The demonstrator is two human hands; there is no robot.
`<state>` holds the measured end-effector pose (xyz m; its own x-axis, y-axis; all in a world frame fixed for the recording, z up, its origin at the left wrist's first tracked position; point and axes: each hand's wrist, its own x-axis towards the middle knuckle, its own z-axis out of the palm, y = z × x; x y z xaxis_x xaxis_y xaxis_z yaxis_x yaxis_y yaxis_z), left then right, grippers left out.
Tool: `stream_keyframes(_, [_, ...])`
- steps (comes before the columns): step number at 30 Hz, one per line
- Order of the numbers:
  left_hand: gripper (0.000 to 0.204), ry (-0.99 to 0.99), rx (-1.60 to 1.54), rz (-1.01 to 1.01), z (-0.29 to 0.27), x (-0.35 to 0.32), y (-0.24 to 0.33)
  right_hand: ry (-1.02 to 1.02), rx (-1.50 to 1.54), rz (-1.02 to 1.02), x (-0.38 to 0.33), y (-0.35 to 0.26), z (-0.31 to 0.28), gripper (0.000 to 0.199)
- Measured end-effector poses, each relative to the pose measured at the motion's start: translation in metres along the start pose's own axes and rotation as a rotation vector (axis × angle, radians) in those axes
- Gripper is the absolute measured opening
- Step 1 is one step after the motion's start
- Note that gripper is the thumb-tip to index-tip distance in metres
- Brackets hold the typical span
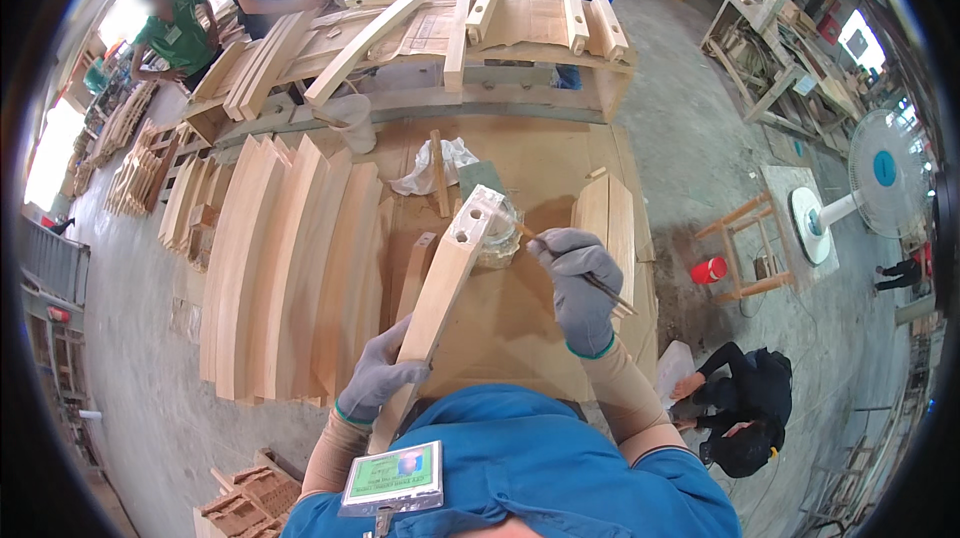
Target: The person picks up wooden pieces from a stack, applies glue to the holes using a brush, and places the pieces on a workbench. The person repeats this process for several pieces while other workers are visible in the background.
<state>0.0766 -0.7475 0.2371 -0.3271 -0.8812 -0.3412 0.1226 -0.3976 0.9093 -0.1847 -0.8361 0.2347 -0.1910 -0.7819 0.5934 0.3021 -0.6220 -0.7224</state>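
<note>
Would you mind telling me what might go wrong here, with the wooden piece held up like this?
The left hand alone props the long wooden piece at a tilt, so it may slip or swing. The thin stick in the right hand passes above the clear container, which it might knock over.

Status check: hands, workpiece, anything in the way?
Left hand shut on wooden piece, tilted up. Right hand shut on thin stick, tip near clear container. Curved boards stacked left, apart.
</note>
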Motion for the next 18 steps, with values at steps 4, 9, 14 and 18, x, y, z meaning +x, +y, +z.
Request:
stream_keyframes(4, [0.08, 0.018, 0.045, 0.024, 0.0, 0.004, 0.001, 0.052, -0.046, 0.018, 0.002, 0.008, -0.009, 0.02])
stream_keyframes(9, [0.064, 0.174, 0.141, 0.064, 0.002, -0.001, -0.01, -0.048, 0.176, 0.073, 0.0, 0.014, 0.0, 0.015])
stream_keyframes(14, [0.054, 0.125, 0.087, 0.147, -0.022, 0.004, -0.041, 0.141, 0.202, 0.132, 0.004, 0.022, -0.03, 0.014])
stream_keyframes(18, [0.054, 0.348, 0.192, 0.035, -0.019, -0.007, -0.037, 0.105, 0.115, 0.159, -0.001, 0.03, -0.034, 0.014])
